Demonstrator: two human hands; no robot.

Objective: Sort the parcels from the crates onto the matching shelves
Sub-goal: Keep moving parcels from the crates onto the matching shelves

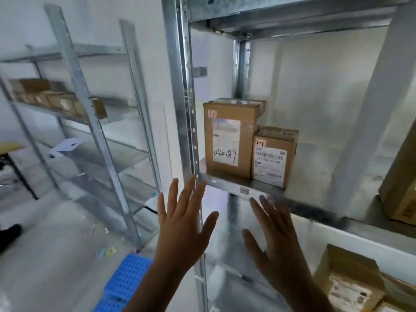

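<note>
Cardboard parcels, tall parcel [230, 136] and short parcel [273, 154], touch on steel shelf [227, 184]. We note left hand [182, 230] and right hand [273, 248] splayed, empty, below it.

On the grey steel shelf [221, 183], the tall brown cardboard parcel [229, 140] stands at the left end, the shorter brown cardboard parcel [273, 159] just right of it. Down to my left, the blue perforated plastic crate [127, 278] lies on the floor.
</note>
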